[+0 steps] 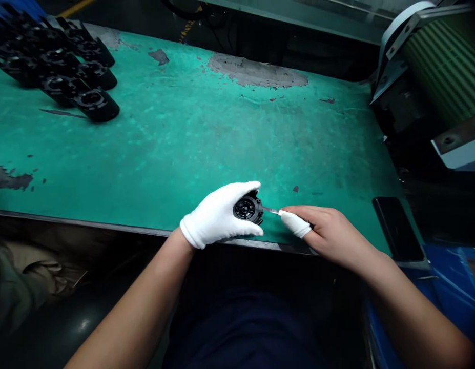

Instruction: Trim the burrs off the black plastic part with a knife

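My left hand (220,214), in a white glove, curves its thumb and fingers round a round black plastic part (246,208) near the table's front edge. The ringed face of this part points up, and its notched rim faces right. In my right hand (324,225), which has a white cover on the thumb, is a thin knife-like tool (274,211). Its metal blade points left, with the tip at or very close to the part's right rim. Most of the tool's handle is hidden by my fingers.
Several black cylindrical parts (99,105) stand at the back left of the worn green table (222,138). A dark phone-like object (397,228) lies at the right edge. Beyond it are a green ribbed machine (448,61) and a blue container (452,277).
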A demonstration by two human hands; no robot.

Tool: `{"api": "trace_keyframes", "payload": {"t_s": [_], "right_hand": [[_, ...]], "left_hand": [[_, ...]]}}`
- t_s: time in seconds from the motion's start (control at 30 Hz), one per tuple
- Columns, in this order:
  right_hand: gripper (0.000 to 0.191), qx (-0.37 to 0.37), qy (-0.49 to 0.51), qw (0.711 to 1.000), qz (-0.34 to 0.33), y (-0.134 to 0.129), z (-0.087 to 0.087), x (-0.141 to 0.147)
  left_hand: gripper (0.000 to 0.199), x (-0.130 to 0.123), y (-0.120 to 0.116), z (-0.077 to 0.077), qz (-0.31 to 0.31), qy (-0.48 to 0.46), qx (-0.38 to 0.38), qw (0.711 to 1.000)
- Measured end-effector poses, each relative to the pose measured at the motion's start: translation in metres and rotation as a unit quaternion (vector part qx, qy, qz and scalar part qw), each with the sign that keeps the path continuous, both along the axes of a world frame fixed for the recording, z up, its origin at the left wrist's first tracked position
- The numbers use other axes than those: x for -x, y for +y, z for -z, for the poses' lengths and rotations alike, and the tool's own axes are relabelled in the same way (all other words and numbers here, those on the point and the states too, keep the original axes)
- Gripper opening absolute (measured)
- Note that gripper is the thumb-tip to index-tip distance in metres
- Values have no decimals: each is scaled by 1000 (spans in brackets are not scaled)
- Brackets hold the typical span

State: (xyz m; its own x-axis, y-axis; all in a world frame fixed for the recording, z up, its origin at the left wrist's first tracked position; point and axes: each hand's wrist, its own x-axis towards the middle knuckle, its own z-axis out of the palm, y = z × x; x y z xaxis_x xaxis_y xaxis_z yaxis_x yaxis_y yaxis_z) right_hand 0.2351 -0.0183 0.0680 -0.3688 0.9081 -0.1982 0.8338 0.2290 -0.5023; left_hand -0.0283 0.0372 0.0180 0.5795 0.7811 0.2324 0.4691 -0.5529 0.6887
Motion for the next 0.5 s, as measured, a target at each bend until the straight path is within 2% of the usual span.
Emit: {"api": "trace_keyframes", "payload": {"t_s": [0.07,0.1,0.2,0.27,0.33,0.4,0.5], "right_hand": [[31,12,-3,1000,-27,6,1,5],[32,13,-4,999,-36,9,2,9],[36,3,-11,998,-62,15,6,18],[37,-5,-21,997,-74,18,9,20],[35,-11,-31,996,-80,21,12,19],[35,-18,-47,995,-85,24,14,18],[37,-38,-84,993,-77,29,18,18]], "left_hand": [[104,7,2,-6,18,3,2,1000],[110,8,-1,-8,0,-3,3,1000],[118,0,-21,-8,-107,-34,26,993],[113,-10,-35,-3,-169,-53,45,983],[104,-20,-44,3,-203,-66,52,976],[99,-27,-46,8,-219,-73,49,972],[101,-29,-45,13,-224,-71,41,971]]}}
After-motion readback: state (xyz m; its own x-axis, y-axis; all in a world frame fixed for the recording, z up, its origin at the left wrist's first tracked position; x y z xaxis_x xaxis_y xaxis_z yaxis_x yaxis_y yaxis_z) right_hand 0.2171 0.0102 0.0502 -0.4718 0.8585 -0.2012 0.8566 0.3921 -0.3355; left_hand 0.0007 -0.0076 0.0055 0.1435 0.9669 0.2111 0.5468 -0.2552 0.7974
